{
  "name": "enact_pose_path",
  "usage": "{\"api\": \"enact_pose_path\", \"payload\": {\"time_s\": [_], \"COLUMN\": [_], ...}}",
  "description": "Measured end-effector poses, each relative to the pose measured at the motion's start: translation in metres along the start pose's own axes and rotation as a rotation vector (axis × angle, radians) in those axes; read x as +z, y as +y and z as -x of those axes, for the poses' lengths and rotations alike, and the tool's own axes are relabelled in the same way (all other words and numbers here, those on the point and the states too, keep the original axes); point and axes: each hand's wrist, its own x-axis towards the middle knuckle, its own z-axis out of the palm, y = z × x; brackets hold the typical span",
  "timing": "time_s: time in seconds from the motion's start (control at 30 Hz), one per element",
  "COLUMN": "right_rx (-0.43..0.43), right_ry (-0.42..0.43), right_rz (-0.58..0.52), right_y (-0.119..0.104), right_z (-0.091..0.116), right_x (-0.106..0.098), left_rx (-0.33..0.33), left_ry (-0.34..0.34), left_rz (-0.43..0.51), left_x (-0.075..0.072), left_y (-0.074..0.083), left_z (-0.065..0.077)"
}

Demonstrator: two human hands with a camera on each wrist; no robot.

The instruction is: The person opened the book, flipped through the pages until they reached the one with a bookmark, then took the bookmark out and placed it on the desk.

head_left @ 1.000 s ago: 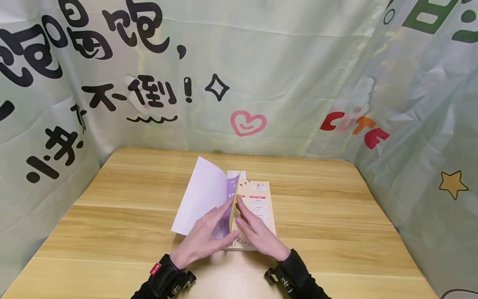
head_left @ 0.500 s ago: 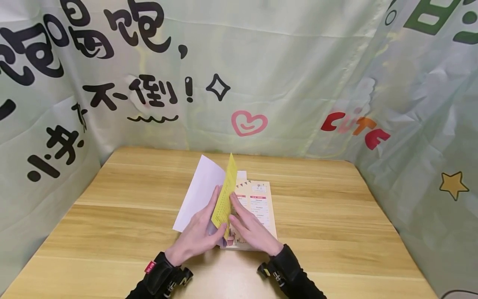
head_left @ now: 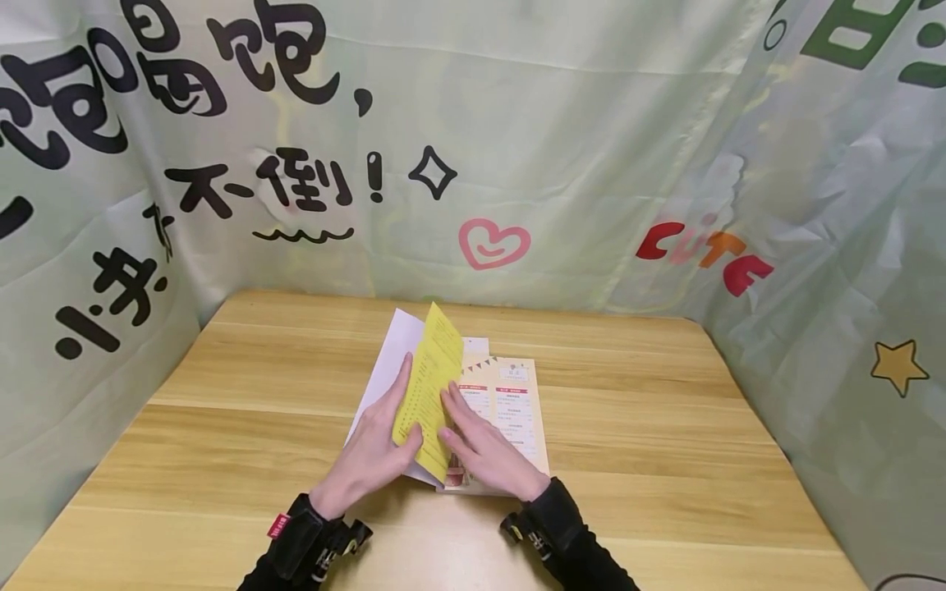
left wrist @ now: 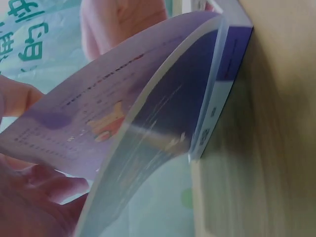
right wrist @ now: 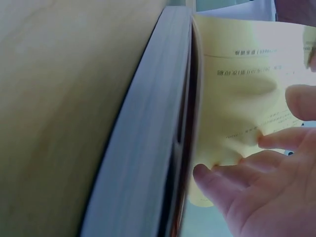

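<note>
A thick book lies open on the wooden table in the head view, its white cover [head_left: 388, 353] raised to the left. A yellow printed page [head_left: 432, 386] stands tilted between the hands; its purple reverse [left wrist: 98, 108] shows in the left wrist view. My left hand [head_left: 369, 443] holds this page, thumb on the yellow face and fingers behind. My right hand [head_left: 491, 447] touches the yellow face with nearly straight fingertips, close to the spine. Under that hand lies a cream contents page [head_left: 517, 410] on the thick page block [right wrist: 138, 128], partly covered by the hand.
The book sits near the middle of the wooden table [head_left: 628, 427]. A pale printed curtain [head_left: 576, 148] hangs behind the table and along both sides. A dark cable [head_left: 909, 576] shows at the lower right corner.
The yellow page has come into view and swung left, leaning over the white cover. Both hands have shifted left with it; the cream page stays put.
</note>
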Motion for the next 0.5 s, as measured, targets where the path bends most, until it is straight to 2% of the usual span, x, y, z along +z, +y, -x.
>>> {"api": "enact_pose_path", "payload": {"time_s": [0.13, 0.5], "right_rx": [0.018, 0.05], "right_ry": [-0.026, -0.1], "right_rz": [0.026, 0.062], "right_y": [-0.001, 0.002], "right_z": [0.0, 0.002], "right_x": [0.001, 0.003], "left_rx": [-0.055, -0.15], "left_ry": [-0.029, -0.188], "left_rz": [-0.098, -0.17], "left_x": [-0.008, -0.025], "left_y": [-0.004, -0.01], "left_z": [0.0, 0.003]}}
